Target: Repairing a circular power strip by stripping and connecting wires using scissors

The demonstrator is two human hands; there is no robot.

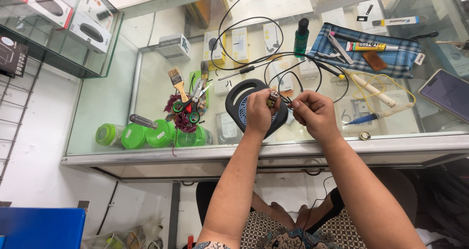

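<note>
bare hands: 2, left hand (259, 113), right hand (315, 113) | round green plastic lidded tubs (146, 134): 4 | wooden-handled bristle paintbrushes (177, 82): 2 | green-handled scissors (191, 104): 1 pair | blue plaid cloth pouch (403, 58): 1 | dark smartphone (447, 93): 1 | green spray bottle (301, 38): 1

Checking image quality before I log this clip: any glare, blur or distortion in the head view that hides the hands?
Head view: even, bright light; pale glare washes the glass counter top near the far edge. Wide-angle bending curves the counter's front rail. Left hand and right hand are sharp, as is the black cable; the small part pinched between them is too small to identify.
</note>
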